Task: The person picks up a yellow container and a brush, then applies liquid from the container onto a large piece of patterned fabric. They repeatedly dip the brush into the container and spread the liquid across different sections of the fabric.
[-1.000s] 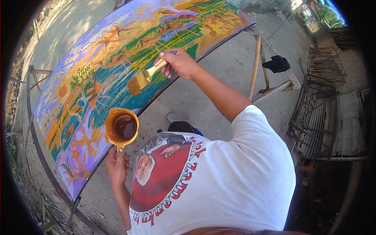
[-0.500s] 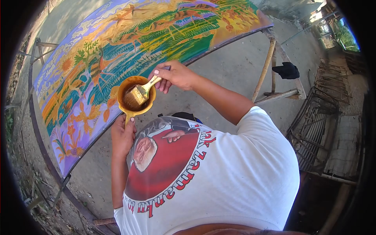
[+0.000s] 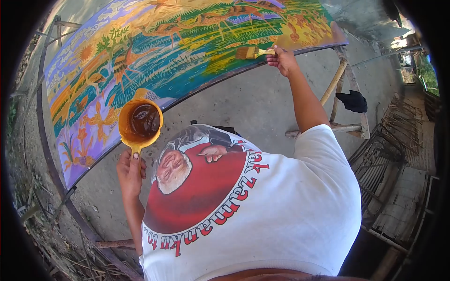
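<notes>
We report that the brush (image 3: pixel 251 52) has left the cup (image 3: pixel 125 127) and is now over the painted cloth (image 3: pixel 187 61), between 12 and 1 o'clock in our view; dipping has given way to work at the cloth (bristle contact we cannot confirm). We find the right hand (image 3: pixel 284 62) at 1 o'clock, thumb and fingers closed on the brush's handle. The left hand (image 3: pixel 130 174), at 8 o'clock, is closed around the cup's handle, thumb on top. The cup, at half past nine, contains dark brown liquid (image 3: pixel 145 121).
</notes>
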Motion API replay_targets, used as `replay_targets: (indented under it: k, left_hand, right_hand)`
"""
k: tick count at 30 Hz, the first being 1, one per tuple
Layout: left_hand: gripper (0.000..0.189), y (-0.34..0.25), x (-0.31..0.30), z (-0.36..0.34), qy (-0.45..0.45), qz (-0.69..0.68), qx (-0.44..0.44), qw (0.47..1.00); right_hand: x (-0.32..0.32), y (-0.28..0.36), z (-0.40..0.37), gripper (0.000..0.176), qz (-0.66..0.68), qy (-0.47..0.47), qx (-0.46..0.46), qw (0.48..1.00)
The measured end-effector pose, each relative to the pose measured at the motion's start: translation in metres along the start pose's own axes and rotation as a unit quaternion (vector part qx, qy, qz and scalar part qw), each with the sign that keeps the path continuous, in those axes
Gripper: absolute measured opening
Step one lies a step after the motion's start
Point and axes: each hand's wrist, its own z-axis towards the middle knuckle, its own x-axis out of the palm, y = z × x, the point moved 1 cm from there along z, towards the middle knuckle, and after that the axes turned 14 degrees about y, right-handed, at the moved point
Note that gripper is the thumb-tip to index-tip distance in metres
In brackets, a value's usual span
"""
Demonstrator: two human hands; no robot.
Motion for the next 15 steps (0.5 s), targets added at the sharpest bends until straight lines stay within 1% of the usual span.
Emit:
replay_targets:
  k: [2, 3, 5, 7, 8, 10, 11, 13, 14, 15]
  left_hand:
    - [0.035, 0.003, 0.000, -0.013, -0.021, -0.019, -0.005, 1.000]
    - [0.036, 0.002, -0.001, -0.019, -0.042, -0.025, -0.007, 0.999]
    - [0.036, 0.001, -0.003, -0.030, -0.071, -0.031, -0.012, 0.997]
    - [0.036, 0.001, -0.004, -0.038, -0.078, -0.024, -0.017, 0.997]
    - [0.036, 0.000, -0.003, -0.041, -0.082, -0.024, -0.020, 0.996]
    - [0.036, -0.001, -0.002, -0.047, -0.097, -0.027, -0.027, 0.995]
    - [0.036, 0.001, -0.002, -0.051, -0.105, -0.028, -0.031, 0.994]
    - [0.036, 0.005, 0.000, -0.058, -0.118, -0.031, -0.021, 0.992]
    - [0.036, 0.007, 0.002, -0.062, -0.128, -0.033, -0.024, 0.991]
    - [0.036, 0.008, 0.005, -0.066, -0.141, -0.044, -0.021, 0.989]
  right_hand:
    - [0.000, -0.004, 0.009, 0.036, -0.008, 0.005, 0.009, 1.000]
    - [0.016, -0.008, 0.017, 0.036, -0.013, 0.053, 0.031, 0.998]
    - [0.062, -0.012, 0.029, 0.036, -0.031, 0.159, 0.066, 0.984]
    - [0.120, -0.021, 0.036, 0.036, -0.028, 0.200, 0.065, 0.977]
    - [0.142, -0.024, 0.037, 0.036, -0.028, 0.204, 0.068, 0.976]
    - [0.173, -0.023, 0.039, 0.034, -0.033, 0.248, 0.076, 0.965]
    - [0.170, -0.018, 0.040, 0.033, -0.043, 0.249, 0.073, 0.965]
    - [0.132, -0.008, 0.050, 0.035, -0.075, 0.222, 0.067, 0.970]
    - [0.106, -0.006, 0.058, 0.037, -0.071, 0.197, 0.065, 0.976]
    - [0.083, -0.007, 0.064, 0.038, -0.059, 0.153, 0.051, 0.985]
